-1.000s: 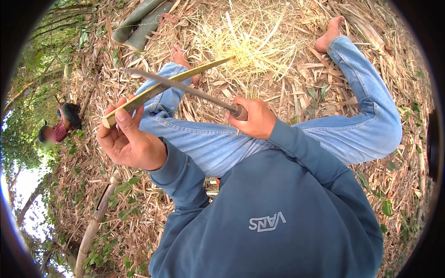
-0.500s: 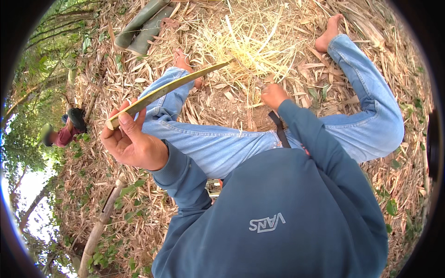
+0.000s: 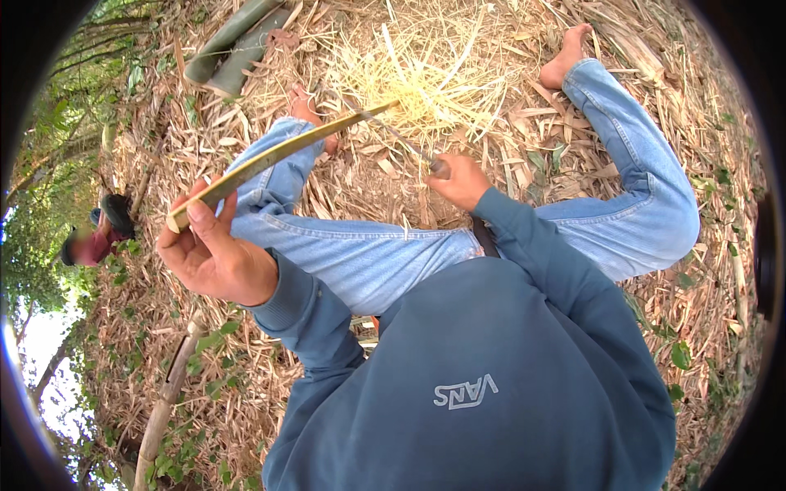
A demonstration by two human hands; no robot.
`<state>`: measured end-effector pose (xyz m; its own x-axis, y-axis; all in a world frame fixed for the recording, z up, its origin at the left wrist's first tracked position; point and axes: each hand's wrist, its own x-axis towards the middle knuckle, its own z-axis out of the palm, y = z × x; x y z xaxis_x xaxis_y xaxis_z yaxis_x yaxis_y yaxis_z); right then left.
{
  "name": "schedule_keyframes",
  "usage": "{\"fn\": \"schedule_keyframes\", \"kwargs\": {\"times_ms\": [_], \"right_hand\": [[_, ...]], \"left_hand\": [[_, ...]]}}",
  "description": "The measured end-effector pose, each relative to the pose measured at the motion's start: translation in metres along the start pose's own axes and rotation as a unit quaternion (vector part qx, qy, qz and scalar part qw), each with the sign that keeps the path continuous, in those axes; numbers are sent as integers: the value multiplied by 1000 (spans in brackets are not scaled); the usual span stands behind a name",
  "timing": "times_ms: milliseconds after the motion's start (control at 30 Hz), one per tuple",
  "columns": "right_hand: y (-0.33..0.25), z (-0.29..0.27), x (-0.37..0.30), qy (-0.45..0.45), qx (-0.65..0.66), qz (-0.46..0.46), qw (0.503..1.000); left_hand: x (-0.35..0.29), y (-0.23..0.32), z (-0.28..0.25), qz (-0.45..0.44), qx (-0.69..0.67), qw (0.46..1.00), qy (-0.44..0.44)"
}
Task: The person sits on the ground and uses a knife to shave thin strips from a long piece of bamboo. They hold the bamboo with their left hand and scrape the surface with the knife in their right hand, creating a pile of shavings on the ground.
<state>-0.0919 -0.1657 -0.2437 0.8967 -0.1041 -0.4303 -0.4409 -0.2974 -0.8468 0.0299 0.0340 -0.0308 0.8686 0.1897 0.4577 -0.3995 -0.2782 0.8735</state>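
Between the thumb and fingers of my left hand (image 3: 219, 255) is the near end of a long split bamboo strip (image 3: 282, 154). The strip slants up to the right over my left shin, its far end by the pale shavings. My right hand (image 3: 463, 182) is closed around the handle of a thin knife (image 3: 403, 139). Its blade reaches up and left to the strip near the far end; whether the edge touches it I cannot tell. Past the hands lies a loose heap of thin yellow bamboo shavings (image 3: 434, 92) on the ground.
My jeans-clad legs (image 3: 630, 155) are spread, with bare feet either side of the shavings. Dark green rubber boots (image 3: 237, 49) lie at the far left. A bamboo pole (image 3: 164, 401) rests at lower left. Another person (image 3: 94, 241) is off at the left edge. Dry leaves cover the ground.
My right hand has drawn slightly toward my body, and the knife blade now shows clearly against the strip. My left hand keeps its hold. The whole view has shifted a little.
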Motion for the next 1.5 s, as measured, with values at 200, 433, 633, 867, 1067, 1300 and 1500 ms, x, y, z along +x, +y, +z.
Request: {"fn": "schedule_keyframes", "kwargs": {"times_ms": [200,433,633,867,1067,1300,1500], "right_hand": [[42,4,29,18,-26,103,994],[54,12,31,29,-35,103,994],[29,13,21,48,-32,36,998],[57,6,38,-6,-91,67,994],[48,19,30,55,-23,110,992],[52,20,23,90,-63,60,992],[56,8,28,18,-116,146,982]], "left_hand": [[2,-5,6,31,-22,999,-1],[2,2,6,32,1,999,-16],[5,1,5,22,9,1000,-10],[5,-6,2,39,-50,996,-65],[4,0,5,15,-59,994,-86],[3,2,5,12,-44,996,-74],[3,1,6,11,-44,998,-52]]}}
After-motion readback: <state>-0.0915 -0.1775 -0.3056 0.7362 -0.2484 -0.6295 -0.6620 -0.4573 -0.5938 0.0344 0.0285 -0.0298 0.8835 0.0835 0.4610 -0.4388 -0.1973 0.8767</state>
